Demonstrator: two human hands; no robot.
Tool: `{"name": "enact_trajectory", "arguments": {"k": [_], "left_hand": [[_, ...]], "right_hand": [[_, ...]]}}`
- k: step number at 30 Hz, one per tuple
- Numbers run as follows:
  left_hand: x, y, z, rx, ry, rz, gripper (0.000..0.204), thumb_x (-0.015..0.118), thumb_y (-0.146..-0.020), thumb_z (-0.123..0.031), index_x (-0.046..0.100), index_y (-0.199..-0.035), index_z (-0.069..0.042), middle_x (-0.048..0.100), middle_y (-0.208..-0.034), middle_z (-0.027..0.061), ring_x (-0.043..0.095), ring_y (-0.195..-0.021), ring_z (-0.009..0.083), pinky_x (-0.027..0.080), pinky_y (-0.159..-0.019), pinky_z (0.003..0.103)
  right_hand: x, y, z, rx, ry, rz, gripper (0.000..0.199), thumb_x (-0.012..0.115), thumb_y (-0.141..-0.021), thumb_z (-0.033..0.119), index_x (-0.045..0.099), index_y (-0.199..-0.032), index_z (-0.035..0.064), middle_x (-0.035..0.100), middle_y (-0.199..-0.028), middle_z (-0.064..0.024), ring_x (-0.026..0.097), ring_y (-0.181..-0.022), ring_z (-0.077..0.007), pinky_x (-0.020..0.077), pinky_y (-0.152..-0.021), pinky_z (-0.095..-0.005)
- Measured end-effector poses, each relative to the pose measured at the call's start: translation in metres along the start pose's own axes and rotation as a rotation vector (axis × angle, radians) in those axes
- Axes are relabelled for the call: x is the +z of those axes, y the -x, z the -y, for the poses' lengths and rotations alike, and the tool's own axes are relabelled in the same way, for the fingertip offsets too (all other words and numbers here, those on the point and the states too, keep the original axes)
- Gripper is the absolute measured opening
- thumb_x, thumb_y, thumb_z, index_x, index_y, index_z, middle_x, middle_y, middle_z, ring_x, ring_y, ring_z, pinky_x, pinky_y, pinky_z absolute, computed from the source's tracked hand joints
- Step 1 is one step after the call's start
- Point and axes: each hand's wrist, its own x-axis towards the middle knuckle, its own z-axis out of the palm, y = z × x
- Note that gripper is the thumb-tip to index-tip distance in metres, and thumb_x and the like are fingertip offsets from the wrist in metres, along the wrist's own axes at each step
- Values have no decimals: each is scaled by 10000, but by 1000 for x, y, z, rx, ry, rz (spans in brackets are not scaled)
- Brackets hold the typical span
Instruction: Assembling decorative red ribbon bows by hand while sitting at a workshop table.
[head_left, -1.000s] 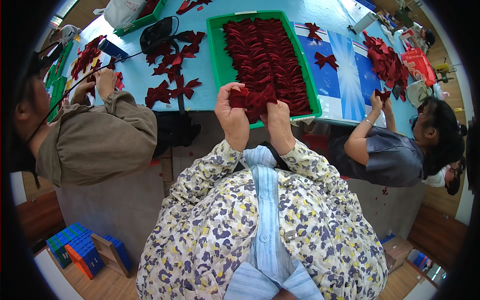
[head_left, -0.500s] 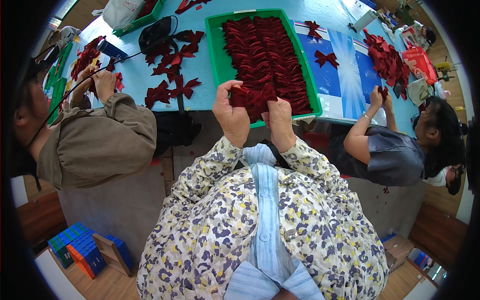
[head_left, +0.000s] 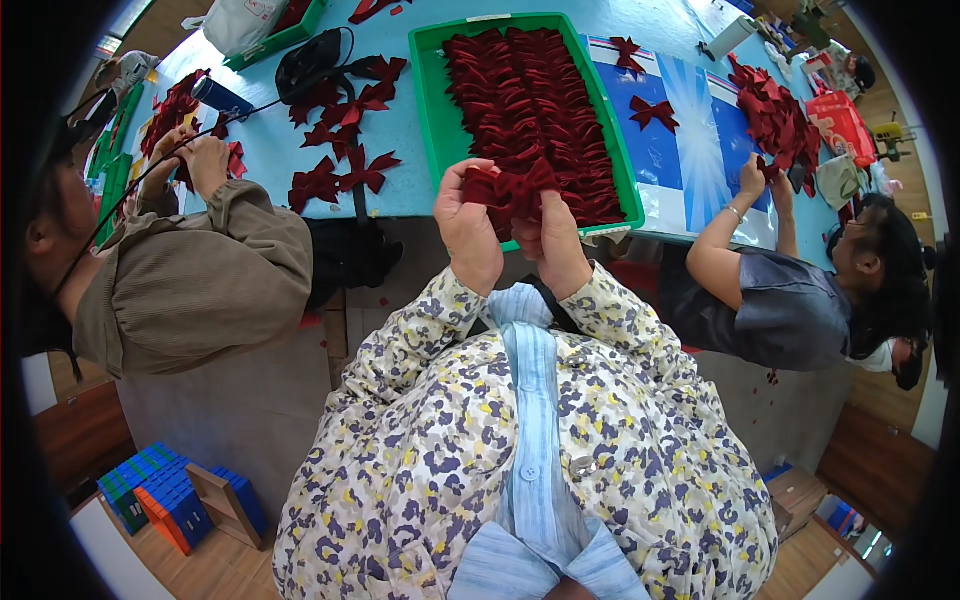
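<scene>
I see my left hand (head_left: pixel 468 232) and right hand (head_left: pixel 556 240) both pinching one dark red bow (head_left: pixel 510 190) in the middle of the frame, just over the green tray (head_left: pixel 428 120) already packed with bows, so lots look done.

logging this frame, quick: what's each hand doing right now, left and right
Left hand: closed, pinching the left side of the dark red velvet bow over the green tray.
Right hand: closed on the same bow's right side.
</scene>
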Motion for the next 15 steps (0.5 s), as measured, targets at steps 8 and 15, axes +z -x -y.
{"name": "enact_trajectory", "arguments": {"k": [8, 15], "left_hand": [[-5, -2, 2, -175, -68, 29, 196, 421, -869, -60, 592, -965, -63, 621, -840, 22, 594, -683, 69, 429, -494, 169], [-3, -1, 8, -46, -175, 34, 155, 457, -880, -66, 605, -913, -30, 605, -809, 21, 563, -693, 84, 455, -606, 209]], "right_hand": [[-14, -20, -10, -206, 286, -12, 405, 407, -934, 388, 597, -814, 51, 477, -590, 37, 415, -520, -56, 290, -464, -228], [-20, -13, 5, -395, 320, 72, 196, 414, -880, 85, 579, -957, 13, 565, -798, -2, 474, -659, -54, 387, -567, -212]]}}
